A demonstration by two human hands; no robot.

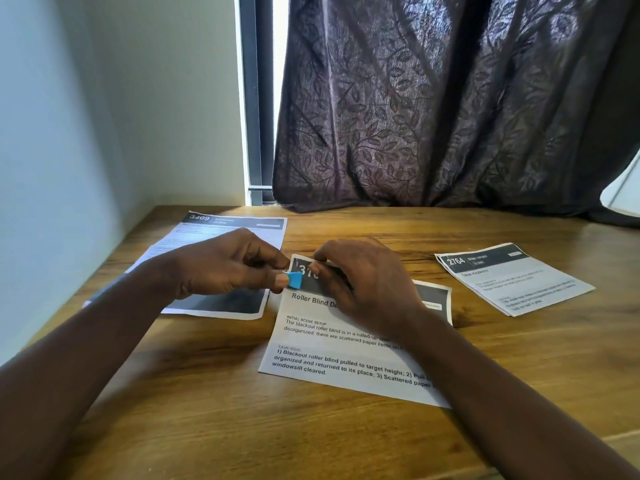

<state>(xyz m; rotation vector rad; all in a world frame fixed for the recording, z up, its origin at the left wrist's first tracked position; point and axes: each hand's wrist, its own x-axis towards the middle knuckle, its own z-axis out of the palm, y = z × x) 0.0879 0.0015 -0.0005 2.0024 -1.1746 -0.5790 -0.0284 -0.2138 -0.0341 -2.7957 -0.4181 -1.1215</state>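
A printed sheet headed "Roller Blind" (pixel 332 355) lies in the middle of the wooden table (pixel 207 410). My left hand (pixel 221 265) pinches a small blue clip (pixel 295 280) at the sheet's top left corner. My right hand (pixel 367 282) lies over the sheet's dark header, with thumb and fingers pinching the top edge beside the clip. Much of the header is hidden under that hand.
A second sheet numbered 3409 (pixel 239 233) lies at the back left, partly under my left hand. A small stack of sheets numbered 2764 (pixel 516 278) lies at the right. A dark leaf-patterned curtain (pixel 450 98) hangs behind the table, with a white wall (pixel 86 116) on the left.
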